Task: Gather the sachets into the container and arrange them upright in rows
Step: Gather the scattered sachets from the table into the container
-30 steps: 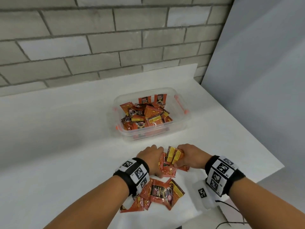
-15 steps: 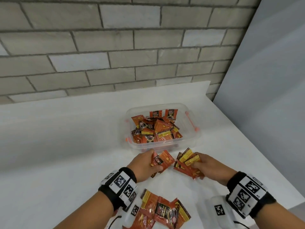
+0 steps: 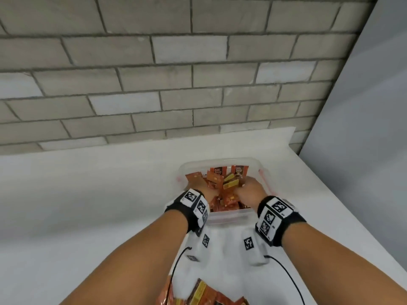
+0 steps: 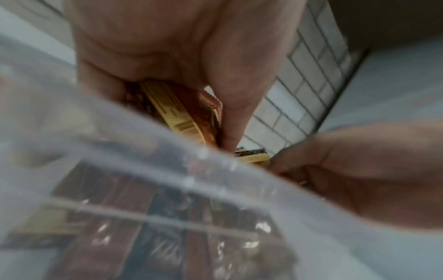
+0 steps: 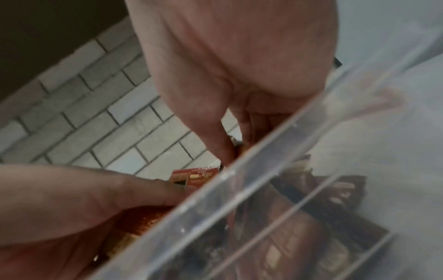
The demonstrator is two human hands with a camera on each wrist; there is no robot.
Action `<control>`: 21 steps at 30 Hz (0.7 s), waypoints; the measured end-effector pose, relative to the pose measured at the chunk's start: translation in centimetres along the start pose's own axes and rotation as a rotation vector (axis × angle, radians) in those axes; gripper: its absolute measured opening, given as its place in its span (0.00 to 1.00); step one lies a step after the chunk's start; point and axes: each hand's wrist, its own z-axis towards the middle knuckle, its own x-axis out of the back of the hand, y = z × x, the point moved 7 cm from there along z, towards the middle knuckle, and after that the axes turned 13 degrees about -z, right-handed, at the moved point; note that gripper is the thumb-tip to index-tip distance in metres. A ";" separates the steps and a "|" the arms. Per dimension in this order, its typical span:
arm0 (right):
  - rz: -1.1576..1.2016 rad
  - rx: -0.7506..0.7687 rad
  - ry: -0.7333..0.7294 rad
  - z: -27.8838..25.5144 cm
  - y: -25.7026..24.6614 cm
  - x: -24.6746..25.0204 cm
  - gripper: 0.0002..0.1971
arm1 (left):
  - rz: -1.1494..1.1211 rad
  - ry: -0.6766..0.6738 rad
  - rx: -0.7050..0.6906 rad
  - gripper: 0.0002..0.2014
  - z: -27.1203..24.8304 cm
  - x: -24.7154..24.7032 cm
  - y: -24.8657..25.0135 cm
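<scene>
A clear plastic container [image 3: 228, 217] on the white table holds a jumble of orange-red sachets [image 3: 230, 184]; two sachets [image 3: 218, 172] stand upright against its far wall. Both my hands reach down inside it. My left hand [image 3: 204, 191] grips a small bunch of sachets [image 4: 184, 115] between thumb and fingers. My right hand [image 3: 247, 190] pinches more sachets [image 5: 239, 149], mostly hidden behind the container's rim [image 5: 242, 168]. In the right wrist view my left hand [image 5: 76, 199] is at lower left, holding its bunch [image 5: 143, 221].
A heap of loose sachets [image 3: 199, 293] lies on the table [image 3: 88, 205] near me, between my forearms. A grey brick wall [image 3: 176, 84] runs behind the container. A grey panel [image 3: 363, 128] stands to the right, past the table's right edge.
Both hands have carried their bunches of sachets forward from the table into the container. The head camera has tilted up, so the loose heap is now at the bottom edge.
</scene>
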 end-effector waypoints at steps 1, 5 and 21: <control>-0.081 -0.001 -0.010 0.4 0.3 -0.6 0.09 | 0.016 0.036 0.034 0.24 0.6 -0.7 -0.7; -0.312 -0.001 0.023 0.5 0.8 -0.8 0.15 | 0.067 0.082 0.065 0.51 0.9 -1.9 -2.1; -0.513 0.520 -0.118 -11.9 -3.2 -4.3 0.10 | -0.053 -0.102 -0.261 0.02 -8.8 6.0 -6.1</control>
